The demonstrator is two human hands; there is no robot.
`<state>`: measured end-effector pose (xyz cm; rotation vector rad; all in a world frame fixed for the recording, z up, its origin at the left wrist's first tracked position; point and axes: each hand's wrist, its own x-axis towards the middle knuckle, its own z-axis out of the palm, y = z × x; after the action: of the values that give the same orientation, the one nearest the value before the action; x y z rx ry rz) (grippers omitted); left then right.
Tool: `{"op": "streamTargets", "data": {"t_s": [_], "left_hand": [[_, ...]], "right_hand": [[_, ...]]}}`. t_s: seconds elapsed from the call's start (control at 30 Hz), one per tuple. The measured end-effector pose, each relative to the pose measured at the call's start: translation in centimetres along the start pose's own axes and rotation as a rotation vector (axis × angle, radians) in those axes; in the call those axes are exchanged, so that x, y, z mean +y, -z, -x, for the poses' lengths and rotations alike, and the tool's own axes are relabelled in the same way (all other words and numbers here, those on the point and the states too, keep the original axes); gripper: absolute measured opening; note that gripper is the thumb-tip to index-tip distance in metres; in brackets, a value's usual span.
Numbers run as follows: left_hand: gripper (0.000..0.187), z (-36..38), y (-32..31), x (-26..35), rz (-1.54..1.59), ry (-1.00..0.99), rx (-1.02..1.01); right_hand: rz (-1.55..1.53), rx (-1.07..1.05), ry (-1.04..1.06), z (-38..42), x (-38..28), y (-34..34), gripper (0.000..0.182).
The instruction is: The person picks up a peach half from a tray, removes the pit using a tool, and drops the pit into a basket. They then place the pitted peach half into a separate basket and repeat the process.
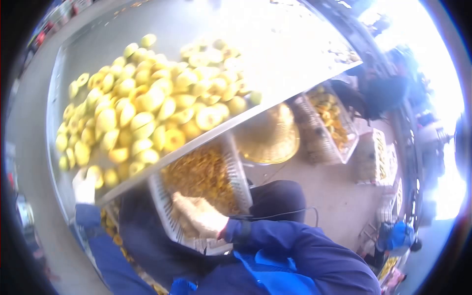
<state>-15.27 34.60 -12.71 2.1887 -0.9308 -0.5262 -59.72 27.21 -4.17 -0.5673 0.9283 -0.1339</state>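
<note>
Many yellow-green fruit halves [142, 105], looking like peaches, some with hollowed centres, lie heaped on the metal table [216, 129]. My left hand [84, 189], pale and overexposed, is at the table's near left corner, beside the closest fruit halves; its fingers cannot be made out. Below the table edge, my right hand [201, 214] hovers over a white plastic crate [239, 169] between my legs. Its fingers look stretched out, though blurred, and I see nothing held in them. Small orange-brown pieces [204, 169] fill the crate.
A yellowish round basket [273, 137] stands under the table edge. Right of it is another crate [327, 123] with yellow-orange pieces. Farther right are stacked crates [376, 157] and a person in blue [396, 236]. More orange pieces [118, 239] lie low beside my left arm.
</note>
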Motion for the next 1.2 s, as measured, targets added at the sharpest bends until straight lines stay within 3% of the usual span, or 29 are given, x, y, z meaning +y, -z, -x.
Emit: {"op": "streamTargets", "data": {"t_s": [0.07, 0.17, 0.27, 0.3, 0.37, 0.4, 0.43, 0.53, 0.63, 0.77, 0.87, 1.03, 1.1, 1.13, 1.2], "left_hand": [[0.036, 1.8, 0.1, 2.8, 0.086, 0.037, -0.047], [0.028, 3.6, -0.7, 5.9, -0.050, 0.034, 0.050], [0.029, 6.2, -0.3, 8.3, 0.919, 0.058, 0.140], [0.032, 7.4, -1.1, 9.3, 1.144, -0.007, 0.060], [0.035, 11.5, -2.9, 15.3, 1.485, -0.058, -0.071], [0.039, 13.4, -4.2, 18.2, 1.603, 0.076, -0.013], [0.040, 14.3, -4.8, 18.9, 1.664, 0.058, -0.186], [0.038, 16.1, -7.9, 20.6, 1.538, 0.061, -0.143], [0.048, 17.1, -9.2, 22.2, 1.542, 0.168, -0.105], [0.051, 17.8, -10.1, 22.5, 1.499, 0.067, -0.120], [0.051, 18.2, -10.4, 23.6, 1.420, 0.107, -0.022], [0.058, 18.2, -11.0, 23.5, 1.301, 0.254, 0.034], [0.061, 18.0, -11.1, 23.0, 1.255, 0.236, 0.016], [0.063, 17.8, -11.1, 22.5, 1.247, 0.208, -0.012], [0.067, 17.9, -11.0, 22.1, 1.299, 0.195, -0.100]], "right_hand": [[0.155, 0.079, 0.055, 0.7, -1.1, -0.8, 0.062], [0.191, 0.009, 0.077, 0.8, -1.2, -0.7, 0.066], [0.234, -0.008, 0.205, 1.9, -2.2, -1.2, 0.058], [0.225, 0.003, 0.287, 1.8, -1.6, -1.5, 0.054], [0.141, -0.038, 0.291, 3.3, -1.9, -3.3, 0.044], [0.061, -0.082, 0.214, 4.8, -3.6, -3.9, 0.038], [0.065, -0.117, 0.288, 4.1, -2.2, -4.0, 0.036], [0.538, -0.042, 0.540, 3.9, -2.5, -4.1, 0.033], [0.787, 0.016, 0.557, 3.4, -3.2, -4.2, 0.027], [0.970, 0.006, 0.844, 1.3, -1.9, -3.1, 0.018], [1.145, -0.005, 1.079, 0.3, -1.2, -2.7, 0.020], [1.117, -0.092, 1.125, -0.6, -0.1, -2.2, 0.024], [0.810, -0.195, 0.699, -0.6, -0.9, -2.1, 0.028], [0.525, -0.257, 0.257, 0.2, -2.6, -2.1, 0.032], [-0.086, -0.571, -0.001, -0.3, -1.4, -0.6, 0.043]]}}
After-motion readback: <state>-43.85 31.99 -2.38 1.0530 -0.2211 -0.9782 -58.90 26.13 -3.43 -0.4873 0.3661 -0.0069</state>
